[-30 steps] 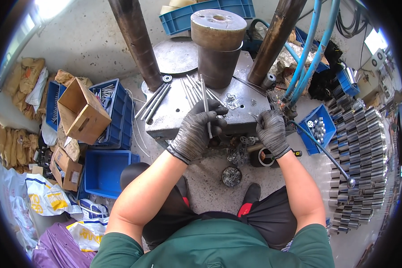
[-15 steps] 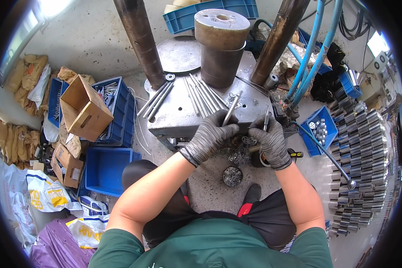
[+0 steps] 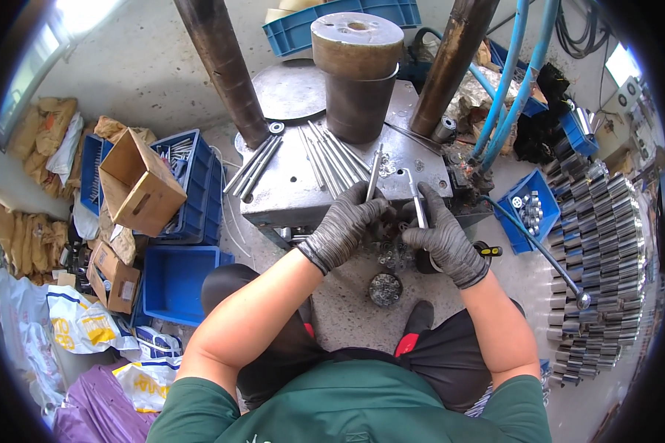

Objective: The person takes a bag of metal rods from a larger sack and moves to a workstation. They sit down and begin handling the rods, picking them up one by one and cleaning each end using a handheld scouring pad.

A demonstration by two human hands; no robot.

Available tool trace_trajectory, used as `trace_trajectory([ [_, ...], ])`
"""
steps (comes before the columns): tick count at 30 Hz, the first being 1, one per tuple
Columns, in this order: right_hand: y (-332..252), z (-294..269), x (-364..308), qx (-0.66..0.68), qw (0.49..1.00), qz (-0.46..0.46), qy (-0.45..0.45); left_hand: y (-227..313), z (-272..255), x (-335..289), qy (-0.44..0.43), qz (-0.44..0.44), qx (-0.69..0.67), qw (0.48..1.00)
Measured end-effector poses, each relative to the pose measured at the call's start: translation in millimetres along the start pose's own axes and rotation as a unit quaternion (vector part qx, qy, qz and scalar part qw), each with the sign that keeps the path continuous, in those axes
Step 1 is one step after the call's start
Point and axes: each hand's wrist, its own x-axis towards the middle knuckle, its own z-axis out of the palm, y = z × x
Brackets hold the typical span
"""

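My gloved left hand (image 3: pixel 343 229) is closed around a slim metal rod (image 3: pixel 374 171), its upper end slanting up over the front of the steel machine bed (image 3: pixel 281 210). Opposite it, my gloved right hand (image 3: pixel 448 240) grips an L-shaped wrench (image 3: pixel 417 201) with its short bent end uppermost. The two tips stand apart. Behind my left hand, several loose metal rods (image 3: pixel 324 159) lie fanned out on the bed. Small rings or washers (image 3: pixel 388 164) are scattered near the rod's tip. A second group of rods (image 3: pixel 256 168) rests at the bed's left.
A thick steel cylinder (image 3: pixel 358 103) stands on the bed between two columns (image 3: pixel 225 70). Blue crates (image 3: pixel 177 284) and a cardboard box (image 3: pixel 140 184) are at left. Stacked metal tubes (image 3: pixel 602 266) and a blue bin of parts (image 3: pixel 528 210) stand right. A round container (image 3: pixel 385 290) sits below my hands.
The wrench in my right hand has turned and risen, so its bent end now shows. The rod in my left hand has tipped more upright. The view has shifted slightly.
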Motion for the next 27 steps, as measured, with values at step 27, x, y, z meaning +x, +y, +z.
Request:
trace_trajectory([
  [27, -32.9, 12.7, -11.7, -0.565, 0.731, -0.374, 0.083, 10.0, -12.9, -5.1, 0.071, -0.005, -0.047, 0.996],
])
